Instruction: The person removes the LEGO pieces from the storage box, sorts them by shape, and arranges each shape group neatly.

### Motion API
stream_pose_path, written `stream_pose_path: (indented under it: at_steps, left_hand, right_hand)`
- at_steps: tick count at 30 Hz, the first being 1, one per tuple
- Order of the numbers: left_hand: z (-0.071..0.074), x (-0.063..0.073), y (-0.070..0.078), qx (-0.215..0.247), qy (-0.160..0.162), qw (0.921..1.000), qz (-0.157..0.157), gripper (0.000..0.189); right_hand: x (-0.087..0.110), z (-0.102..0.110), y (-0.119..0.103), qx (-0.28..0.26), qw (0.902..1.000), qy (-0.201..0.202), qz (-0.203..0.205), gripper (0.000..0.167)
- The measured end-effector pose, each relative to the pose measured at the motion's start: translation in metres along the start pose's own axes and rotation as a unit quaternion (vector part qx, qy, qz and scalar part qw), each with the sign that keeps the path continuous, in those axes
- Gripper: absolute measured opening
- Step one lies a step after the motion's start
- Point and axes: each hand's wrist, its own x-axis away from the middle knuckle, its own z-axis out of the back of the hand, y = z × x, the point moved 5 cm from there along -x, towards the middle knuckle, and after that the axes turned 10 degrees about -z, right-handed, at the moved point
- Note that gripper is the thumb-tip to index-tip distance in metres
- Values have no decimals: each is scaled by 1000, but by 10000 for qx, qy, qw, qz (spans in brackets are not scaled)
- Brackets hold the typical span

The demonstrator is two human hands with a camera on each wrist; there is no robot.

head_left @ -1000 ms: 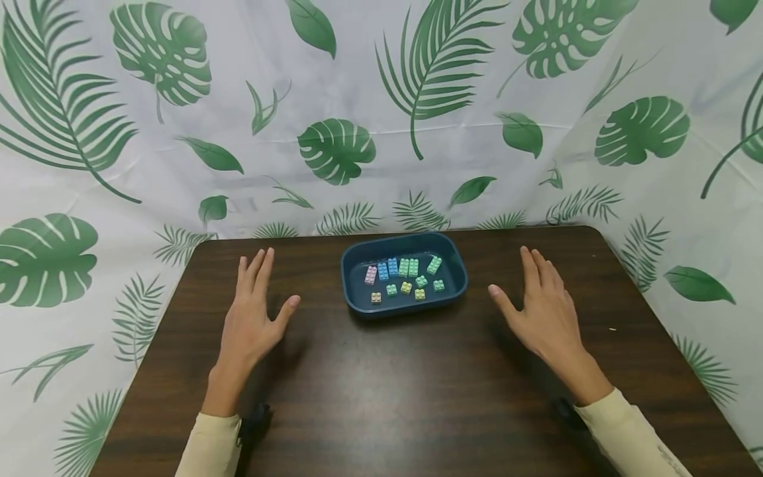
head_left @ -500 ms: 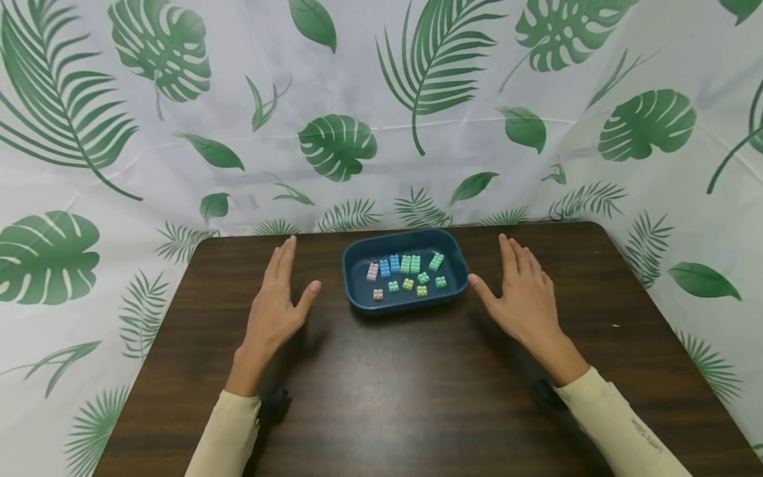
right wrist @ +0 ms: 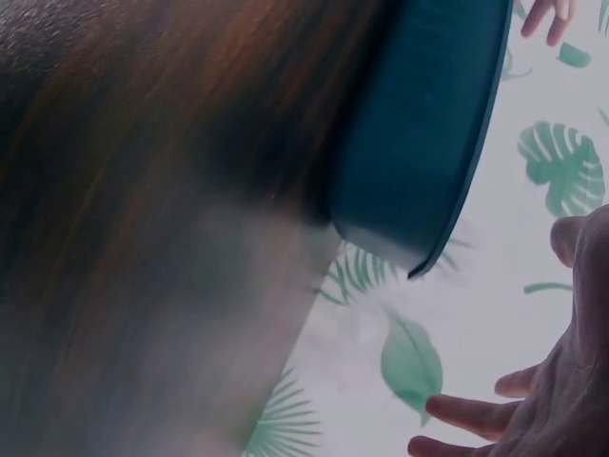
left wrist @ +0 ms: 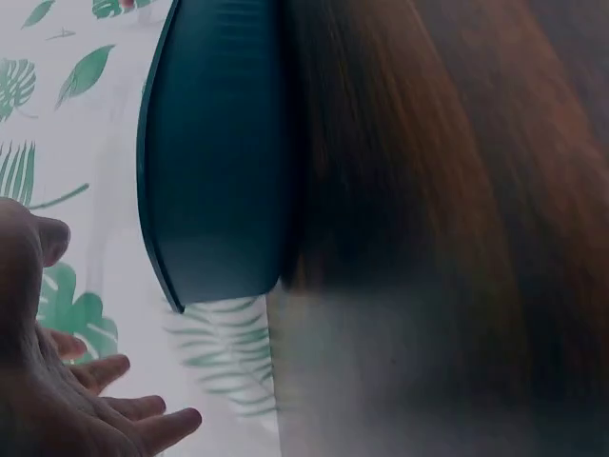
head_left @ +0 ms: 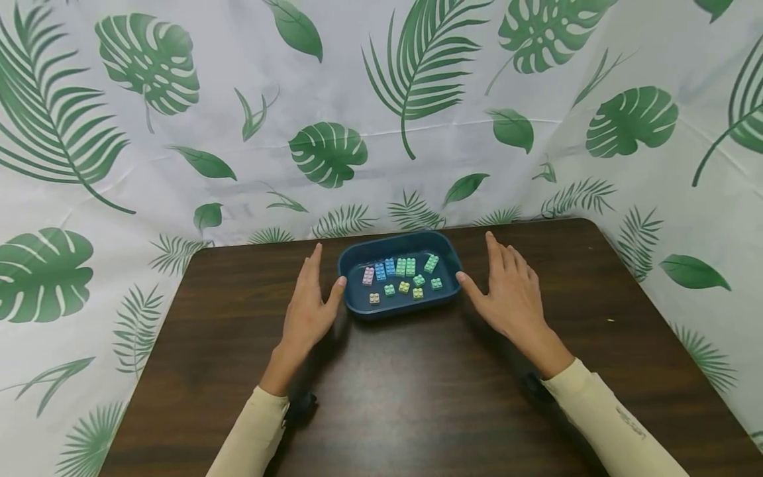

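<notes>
1. A dark wood-grain table (head_left: 387, 397) stands before white, leaf-printed cloth (head_left: 250, 179).
2. Near its far edge sits a blue tray (head_left: 406, 307) of bricks (head_left: 401, 267).
3. Left hand (head_left: 307, 315) and right hand (head_left: 510, 299) flank it, thumbs apart from fingers.

High head and close wrist views share tray (head_left: 393, 309).

From where I steer, the blue tray (head_left: 387, 249) blocks any level pass between the left hand (head_left: 306, 319) and right hand (head_left: 509, 301). I could go around it over the tabletop (head_left: 405, 391) nearer the wrists; beyond the fingertips, leafy cloth (head_left: 256, 172) walls me off.
</notes>
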Motion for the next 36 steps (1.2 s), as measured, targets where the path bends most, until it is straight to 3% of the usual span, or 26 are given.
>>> stream_pose_path:
  at_steps: [3, 7, 11, 15, 20, 26, 32, 36]
  left_hand:
    - [-6, -5, 2, 307, 27, 9995, 63, 84]
    - [-16, -15, 4, 1051, 166, 9943, 88, 88]
    - [-25, -18, 3, 1457, 315, 9882, 352, 88]
    - [-34, -20, -1, 1569, 361, 9845, 700, 88]
    - [-44, -23, -6, 1732, 246, 9803, 916, 89]
    - [-49, -20, -10, 1521, 169, 9814, 1163, 87]
    - [-58, -20, -8, 1475, 40, 9818, 1195, 88]
    - [-61, -21, -6, 1547, 122, 9810, 1162, 86]
  right_hand:
    - [-2, -1, -3, 29, 10000, -8, 35, 99]
    - [-4, -1, -8, 37, 9999, 2, 99, 99]
    - [-7, -3, -13, 16, 9997, -19, 242, 98]
    - [-9, -9, -18, 48, 9993, -101, 348, 97]
    - [-11, -14, -22, 68, 9992, -99, 387, 95]
    - [-14, -21, -35, -57, 9979, -39, 645, 90]
    - [-16, -24, -41, -44, 9970, 40, 775, 87]
    - [-21, -26, -46, -33, 9959, 89, 895, 85]
